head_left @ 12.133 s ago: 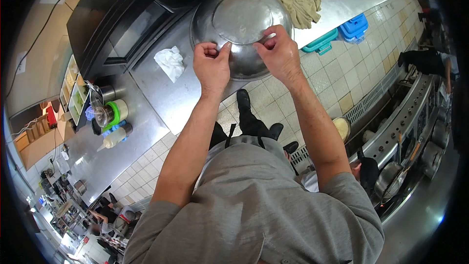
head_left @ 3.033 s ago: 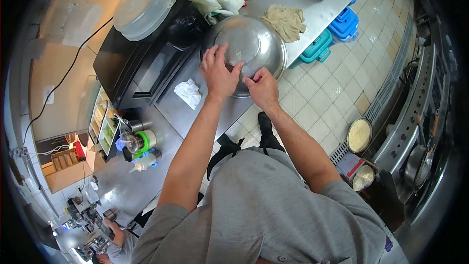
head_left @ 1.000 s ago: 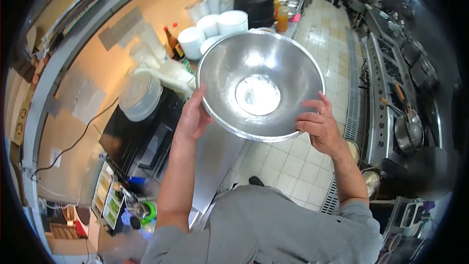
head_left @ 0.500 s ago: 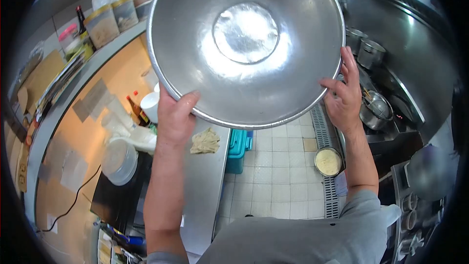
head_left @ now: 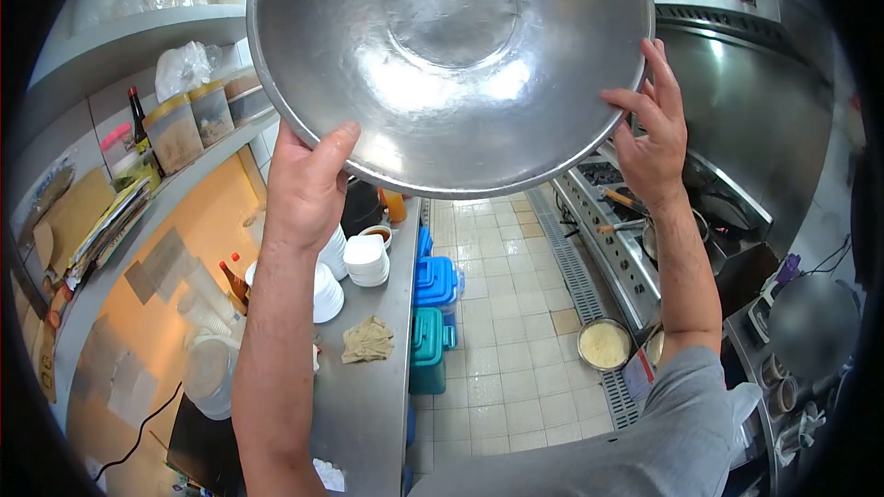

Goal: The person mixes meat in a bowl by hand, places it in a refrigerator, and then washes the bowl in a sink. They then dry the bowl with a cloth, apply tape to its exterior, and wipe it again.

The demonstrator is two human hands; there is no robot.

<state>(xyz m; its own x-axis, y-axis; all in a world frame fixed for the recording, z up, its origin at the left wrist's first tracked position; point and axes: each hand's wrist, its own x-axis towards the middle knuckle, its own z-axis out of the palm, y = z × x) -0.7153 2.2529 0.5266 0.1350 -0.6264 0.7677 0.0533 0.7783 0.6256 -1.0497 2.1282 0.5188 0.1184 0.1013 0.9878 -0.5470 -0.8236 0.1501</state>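
a: where is the bowl [head_left: 451, 64] right now?

b: you hold it up high in front of your head, well above the counter [head_left: 368, 405], tilted so its shiny inside faces you. its top edge runs out of the picture.

a: and your left hand [head_left: 308, 186]?

b: it grips the lower left rim. your thumb lies over the inside edge and the palm sits against the outside; the other fingers are hidden behind the metal, so you clamp the rim between thumb and hand.

a: the right hand [head_left: 654, 133]?

b: it is on the right rim, fingers spread and slightly bent, their tips curling over the edge. the palm rests against the outer wall. you cannot tell how hard it presses.

a: what is below?

b: under your left arm the steel counter runs away from you. on it lies a crumpled beige rag [head_left: 366, 340], and beyond that stand stacks of white bowls [head_left: 366, 262]. just beside the counter's edge, on the tiled floor, sit a blue box [head_left: 435, 281] and a teal box [head_left: 427, 339], one behind the other.

a: and to the right?

b: a stove line [head_left: 612, 239] runs along the aisle below your right forearm. near its foot a round pan of pale stuff [head_left: 604, 343] sits on the floor. on the left wall a shelf [head_left: 147, 193] carries tubs and a dark bottle [head_left: 138, 115].
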